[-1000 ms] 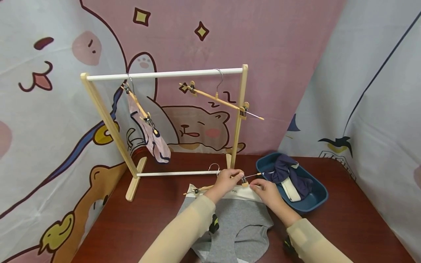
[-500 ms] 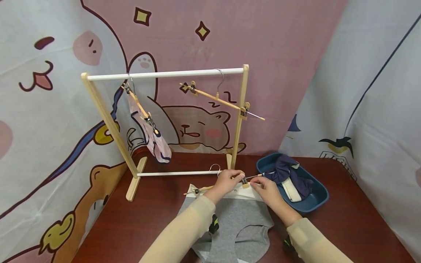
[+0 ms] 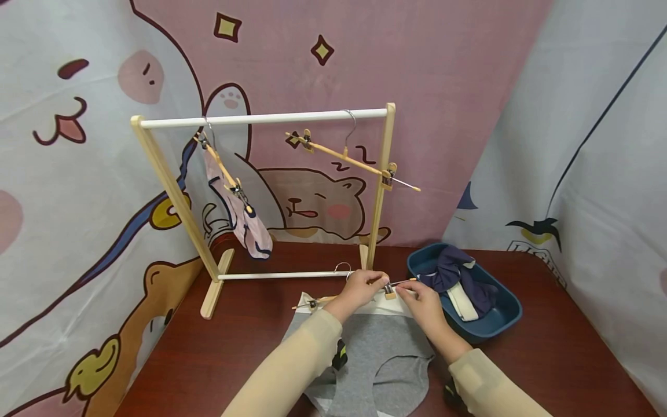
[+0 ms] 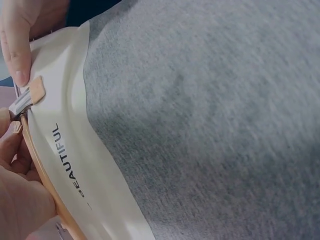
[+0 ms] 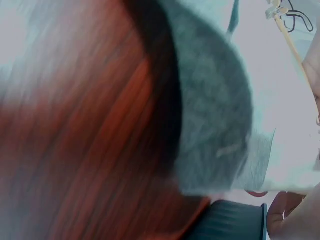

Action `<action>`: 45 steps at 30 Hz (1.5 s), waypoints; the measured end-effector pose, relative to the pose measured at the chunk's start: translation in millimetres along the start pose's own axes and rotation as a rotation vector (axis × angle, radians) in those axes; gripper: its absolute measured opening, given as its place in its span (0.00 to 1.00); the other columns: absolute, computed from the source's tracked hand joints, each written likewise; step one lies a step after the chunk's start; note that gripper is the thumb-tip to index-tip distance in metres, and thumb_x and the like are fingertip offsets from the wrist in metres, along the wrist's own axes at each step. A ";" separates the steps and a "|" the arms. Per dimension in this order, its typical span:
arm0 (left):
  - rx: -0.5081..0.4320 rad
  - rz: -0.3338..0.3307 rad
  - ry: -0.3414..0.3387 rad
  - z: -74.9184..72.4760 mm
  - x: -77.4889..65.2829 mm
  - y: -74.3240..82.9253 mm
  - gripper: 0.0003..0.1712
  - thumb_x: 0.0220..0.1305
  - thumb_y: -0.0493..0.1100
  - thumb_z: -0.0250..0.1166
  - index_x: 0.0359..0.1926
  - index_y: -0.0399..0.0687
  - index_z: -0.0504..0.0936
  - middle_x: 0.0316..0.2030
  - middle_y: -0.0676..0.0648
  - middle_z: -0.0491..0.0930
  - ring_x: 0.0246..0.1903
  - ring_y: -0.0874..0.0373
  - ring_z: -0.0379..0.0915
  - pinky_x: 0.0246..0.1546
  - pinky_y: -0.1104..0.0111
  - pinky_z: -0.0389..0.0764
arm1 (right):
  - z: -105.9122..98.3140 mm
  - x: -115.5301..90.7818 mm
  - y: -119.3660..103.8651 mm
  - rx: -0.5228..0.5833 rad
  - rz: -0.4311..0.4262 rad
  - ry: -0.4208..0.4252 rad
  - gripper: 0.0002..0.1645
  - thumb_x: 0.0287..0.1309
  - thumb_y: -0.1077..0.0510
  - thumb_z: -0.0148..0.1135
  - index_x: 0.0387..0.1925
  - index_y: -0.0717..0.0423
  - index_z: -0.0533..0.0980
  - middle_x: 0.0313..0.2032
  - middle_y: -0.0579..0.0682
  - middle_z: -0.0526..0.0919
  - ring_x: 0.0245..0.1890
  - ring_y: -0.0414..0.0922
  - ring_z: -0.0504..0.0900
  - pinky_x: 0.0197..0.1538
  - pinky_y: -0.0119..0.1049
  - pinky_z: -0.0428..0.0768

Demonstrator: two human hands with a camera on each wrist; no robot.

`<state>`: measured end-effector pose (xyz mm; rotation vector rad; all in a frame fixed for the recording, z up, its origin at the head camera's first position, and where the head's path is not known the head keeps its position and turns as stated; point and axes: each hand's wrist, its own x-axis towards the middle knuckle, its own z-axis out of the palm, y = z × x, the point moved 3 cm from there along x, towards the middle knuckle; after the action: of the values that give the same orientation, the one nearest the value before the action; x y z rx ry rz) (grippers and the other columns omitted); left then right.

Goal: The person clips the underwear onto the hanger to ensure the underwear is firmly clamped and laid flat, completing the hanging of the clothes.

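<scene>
Grey underpants [image 3: 359, 341] with a white waistband lie spread on the table in the head view. Along the waistband runs a wooden clip hanger [image 3: 324, 299]; its left clip [image 3: 312, 303] sits at the waistband's left corner. My left hand [image 3: 361, 291] pinches the hanger's right clip [image 3: 389, 291] between thumb and fingers. In the left wrist view the wooden pad [image 4: 37, 90] of that clip lies over the waistband, near the "BEAUTIFUL" lettering. Just beside it, my right hand [image 3: 423, 304] pinches the waistband's right corner.
A wooden rack [image 3: 383, 191] with white rails stands behind. Pink underpants [image 3: 242, 217] hang from it on one hanger, and a bare clip hanger [image 3: 354, 163] hangs at right. A blue basin [image 3: 500, 324] holds navy and white clothes [image 3: 464, 284].
The lettering on the waistband, partly visible before in the head view, is now hidden by the left hand. The right forearm has shifted slightly; both hands stay at the right clip.
</scene>
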<state>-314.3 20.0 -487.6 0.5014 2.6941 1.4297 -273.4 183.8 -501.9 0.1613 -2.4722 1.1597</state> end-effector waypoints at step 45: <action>0.249 0.125 -0.003 -110.5 -60.7 -105.4 0.22 0.55 0.31 0.64 0.54 0.39 0.79 0.53 0.41 0.77 0.47 0.47 0.75 0.47 0.57 0.76 | 16.3 -2.8 5.8 -0.430 -0.019 -0.249 0.26 0.50 0.58 0.66 0.52 0.59 0.73 0.49 0.59 0.74 0.48 0.58 0.73 0.46 0.55 0.74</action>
<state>-305.7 -141.4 -516.8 0.6964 2.9009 1.1198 -277.4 175.0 -516.5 0.2146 -2.8652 0.6052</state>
